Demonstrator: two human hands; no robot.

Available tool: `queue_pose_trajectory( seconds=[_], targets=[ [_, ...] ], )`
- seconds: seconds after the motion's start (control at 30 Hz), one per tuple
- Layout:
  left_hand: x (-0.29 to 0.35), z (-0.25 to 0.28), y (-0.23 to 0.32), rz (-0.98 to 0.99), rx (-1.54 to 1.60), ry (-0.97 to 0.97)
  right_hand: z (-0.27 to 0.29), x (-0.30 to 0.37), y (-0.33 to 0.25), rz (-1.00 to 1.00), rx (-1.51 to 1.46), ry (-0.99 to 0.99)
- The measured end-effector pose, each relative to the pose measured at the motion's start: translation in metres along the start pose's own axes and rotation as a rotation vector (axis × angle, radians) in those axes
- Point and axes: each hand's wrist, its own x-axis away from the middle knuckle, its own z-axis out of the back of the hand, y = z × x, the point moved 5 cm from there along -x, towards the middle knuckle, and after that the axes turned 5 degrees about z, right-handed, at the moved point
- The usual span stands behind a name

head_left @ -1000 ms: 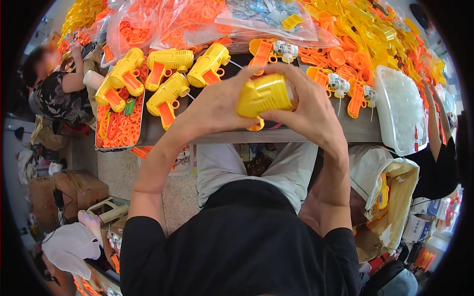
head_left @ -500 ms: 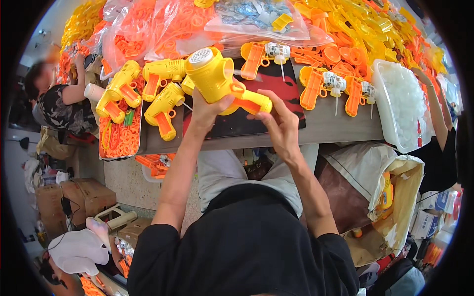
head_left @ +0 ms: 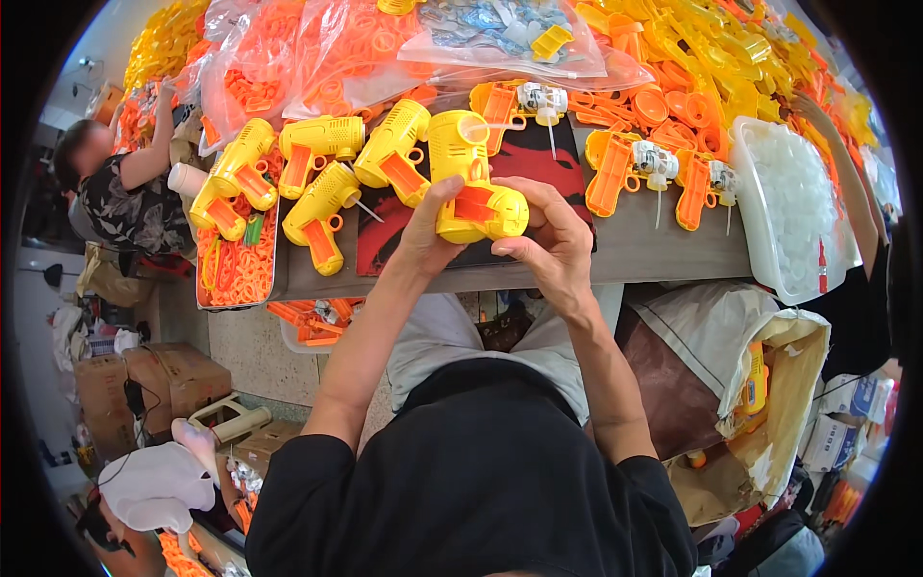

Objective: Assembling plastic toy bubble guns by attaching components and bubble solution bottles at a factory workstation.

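Both my hands hold one yellow toy gun (head_left: 459,144) above a black and red mat (head_left: 553,178) at the table's near edge. My left hand (head_left: 428,236) grips it from the left, with the thumb along its side. The fingers of my right hand (head_left: 556,231) close round the rounded end of its handle, where an orange panel shows. Just left of it lies another yellow toy gun (head_left: 392,144), with several similar ones farther left. Behind it lies an orange and yellow half shell (head_left: 495,111) with a white mechanism.
To the right lie more half shells (head_left: 609,178) with white mechanisms, then a white tub (head_left: 740,207) of translucent parts. A tray (head_left: 199,288) of orange rings stands left. Plastic bags (head_left: 356,58) and heaped yellow parts (head_left: 702,58) line the back. An open sack (head_left: 817,356) stands at right; co-workers sit around.
The toy gun has turned in my hands: its round perforated end no longer shows, and its handle now points toward me. The yellow gun behind it has come into fuller view.
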Motion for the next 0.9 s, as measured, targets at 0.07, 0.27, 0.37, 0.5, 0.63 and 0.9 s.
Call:
queue_pose_trajectory(
  seconds=[0.07,0.27,0.37,0.5,0.63,0.9],
  targets=[
    [0.0,-0.004,-0.003,0.027,0.018,-0.033,0.0,0.0,-0.006,0.009,-0.029,0.034],
    [0.009,-0.001,0.036,-0.444,-0.33,-0.075,0.013,0.009,-0.009,-0.196,-0.17,0.087],
    [0.018,-0.006,0.05,-0.572,-0.688,-0.032,0.008,0.014,-0.004,-0.197,-0.125,0.124],
    [0.016,-0.013,0.056,-0.611,-0.919,-0.125,0.01,0.017,-0.003,-0.151,0.109,0.234],
    [0.012,-0.005,0.044,-0.557,-0.629,-0.128,0.003,0.021,-0.009,-0.102,0.298,0.204],
    [0.007,-0.008,0.037,-0.591,-0.454,-0.147,-0.007,0.02,-0.008,0.02,0.383,0.271]
  ],
)
